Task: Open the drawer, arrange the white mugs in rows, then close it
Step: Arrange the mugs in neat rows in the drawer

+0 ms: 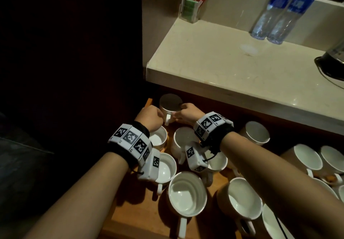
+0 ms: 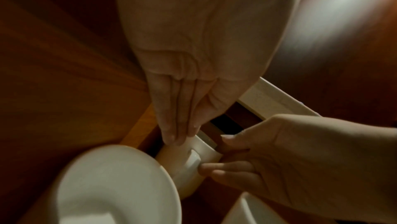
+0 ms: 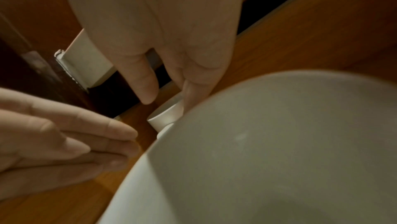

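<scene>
The wooden drawer [image 1: 141, 210] is pulled out under the counter and holds several white mugs. Both hands are at the mug in the back left corner [image 1: 170, 104] [image 2: 184, 176] [image 3: 165, 117]. My right hand [image 1: 183, 113] [image 2: 221, 153] grips it, thumb over the rim and fingers against the side by the handle. My left hand [image 1: 154, 116] [image 2: 178, 136] lies on the mug's left side with straight fingers touching the wall. Two upright mugs [image 1: 158, 139] [image 1: 184, 138] stand just in front of it, under my wrists.
More white mugs [image 1: 188, 194] [image 1: 243, 197] [image 1: 257, 132] stand loosely across the middle and right of the drawer. A pale counter [image 1: 223, 61] overhangs the drawer's back, with two water bottles [image 1: 279, 9], a sachet holder [image 1: 189, 9] and a dark kettle base [image 1: 331, 60].
</scene>
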Demonstrator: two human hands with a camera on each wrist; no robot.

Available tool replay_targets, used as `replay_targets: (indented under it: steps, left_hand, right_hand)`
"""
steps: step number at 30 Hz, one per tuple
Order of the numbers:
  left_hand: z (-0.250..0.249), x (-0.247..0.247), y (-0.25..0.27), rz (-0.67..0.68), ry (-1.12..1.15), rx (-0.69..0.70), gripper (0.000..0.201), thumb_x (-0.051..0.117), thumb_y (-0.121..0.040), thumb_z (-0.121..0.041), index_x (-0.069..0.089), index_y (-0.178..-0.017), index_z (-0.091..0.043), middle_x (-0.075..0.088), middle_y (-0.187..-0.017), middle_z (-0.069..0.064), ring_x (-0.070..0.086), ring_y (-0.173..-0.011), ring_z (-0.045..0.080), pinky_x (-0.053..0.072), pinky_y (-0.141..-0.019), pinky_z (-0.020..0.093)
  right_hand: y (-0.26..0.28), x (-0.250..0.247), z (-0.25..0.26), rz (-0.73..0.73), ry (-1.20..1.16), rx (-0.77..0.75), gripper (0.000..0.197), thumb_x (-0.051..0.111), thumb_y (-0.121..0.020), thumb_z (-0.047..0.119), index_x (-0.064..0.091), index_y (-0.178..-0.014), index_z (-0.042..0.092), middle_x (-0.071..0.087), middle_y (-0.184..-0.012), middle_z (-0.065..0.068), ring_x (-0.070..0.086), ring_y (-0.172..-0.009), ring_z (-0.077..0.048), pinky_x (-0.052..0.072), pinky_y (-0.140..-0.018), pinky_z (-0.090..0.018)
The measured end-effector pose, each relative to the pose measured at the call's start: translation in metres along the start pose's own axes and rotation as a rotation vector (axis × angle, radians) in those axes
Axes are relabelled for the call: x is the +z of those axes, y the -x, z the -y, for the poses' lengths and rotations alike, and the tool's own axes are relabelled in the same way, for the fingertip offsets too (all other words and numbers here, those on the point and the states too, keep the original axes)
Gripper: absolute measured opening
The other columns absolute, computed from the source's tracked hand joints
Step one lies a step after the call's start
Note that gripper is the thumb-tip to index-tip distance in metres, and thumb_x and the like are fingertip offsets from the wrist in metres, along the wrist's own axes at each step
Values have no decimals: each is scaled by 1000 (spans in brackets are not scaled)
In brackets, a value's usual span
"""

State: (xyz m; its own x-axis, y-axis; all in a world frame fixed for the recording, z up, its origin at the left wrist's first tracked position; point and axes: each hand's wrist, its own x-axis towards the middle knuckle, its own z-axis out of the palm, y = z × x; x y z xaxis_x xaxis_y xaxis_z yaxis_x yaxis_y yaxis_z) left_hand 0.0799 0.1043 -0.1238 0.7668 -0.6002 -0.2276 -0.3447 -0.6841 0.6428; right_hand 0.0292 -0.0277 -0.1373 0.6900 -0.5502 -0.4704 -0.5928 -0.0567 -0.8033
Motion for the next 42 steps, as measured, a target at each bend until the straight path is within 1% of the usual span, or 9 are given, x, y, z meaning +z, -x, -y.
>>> replay_targets:
  steps: [5,8,12,17,20,24,28,35,42]
  left_hand:
    - [1,1,-1,13,-3,5,30,52,-89,-8,67,-115,-9,61,-128,9,47,-129,24,35,-111,33]
    - [1,1,0,6,9,0,29,52,-89,-7,67,-114,-7,63,-124,11,53,-123,23,39,-105,29]
    - [1,1,1,-3,12,10,27,53,-90,-8,68,-112,-5,64,-121,12,56,-118,24,42,-99,28]
    - [2,1,-2,1,18,-4,29,53,-90,-8,66,-116,-8,62,-126,11,53,-122,23,39,-103,29]
    - [1,0,-2,21,5,2,22,53,-90,-9,69,-106,-9,64,-116,9,54,-120,23,41,-97,27]
    - [-11,-1,1,184,-188,25,29,53,-90,-16,64,-116,-8,62,-123,9,57,-116,24,46,-92,29]
    - [-34,-6,3,272,-301,65,32,57,-90,-21,62,-116,-3,66,-114,15,64,-104,27,53,-85,32]
    - [-41,15,0,272,-279,41,30,52,-91,-15,62,-117,-4,66,-113,16,65,-100,29,55,-87,38]
    - [-26,27,-5,215,-59,14,24,53,-91,-16,70,-99,-1,71,-97,16,71,-85,28,59,-78,40]
  right_hand:
    - [-5,8,2,25,13,-15,68,64,-82,2,32,-141,-5,63,-116,-20,62,-108,-27,49,-100,-42]
    - [-6,11,5,29,-3,-14,67,66,-78,2,37,-138,-7,66,-105,-17,63,-102,-25,49,-98,-39]
    - [-5,10,5,53,-66,-7,51,58,-85,-4,39,-132,-10,60,-77,-10,60,-71,-16,49,-73,-28]
    - [6,2,7,99,-49,-60,57,62,-86,1,37,-137,-2,62,-93,-5,60,-91,-18,52,-81,-29]
    - [16,-9,6,57,45,-114,50,63,-88,12,44,-133,1,59,-102,-11,60,-83,-18,52,-90,-37]
    - [35,-34,3,11,590,-228,34,65,-87,23,62,-117,6,64,-103,-8,61,-90,-19,51,-68,-27]
    - [48,-46,-6,46,966,-177,36,68,-83,33,65,-112,12,66,-112,-6,60,-104,-22,42,-74,-26]
    - [47,-39,-22,86,1086,-118,36,66,-85,30,63,-114,9,65,-112,-11,62,-102,-27,45,-75,-31]
    - [38,-37,-25,53,1082,-150,24,58,-87,14,66,-108,6,66,-110,-16,61,-103,-32,40,-72,-28]
